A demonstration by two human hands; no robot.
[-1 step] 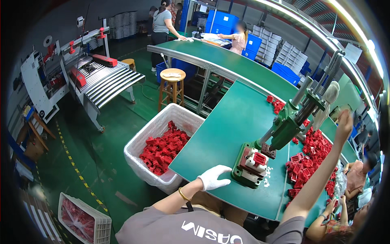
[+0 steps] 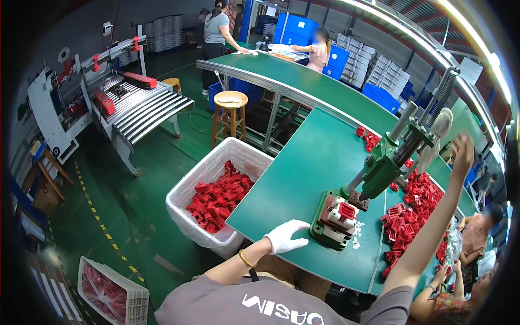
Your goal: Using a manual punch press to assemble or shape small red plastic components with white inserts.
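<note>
Nothing has moved since earlier: gloved left hand [image 2: 285, 236], fingers loosely spread and holding nothing, rests beside the green press [image 2: 379, 173] base; right hand [image 2: 462, 154], at two o'clock, reaches toward its white-wrapped lever [image 2: 440, 125], grip unclear.

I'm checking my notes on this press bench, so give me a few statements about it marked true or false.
1. The left hand wears a white glove. True.
2. The right hand rests flat on the table. False: it is raised by the press lever.
3. The bin beside the table holds red parts. True.
4. The stool is blue. False: it is wooden.
5. Red parts lie right of the press. True.
</note>
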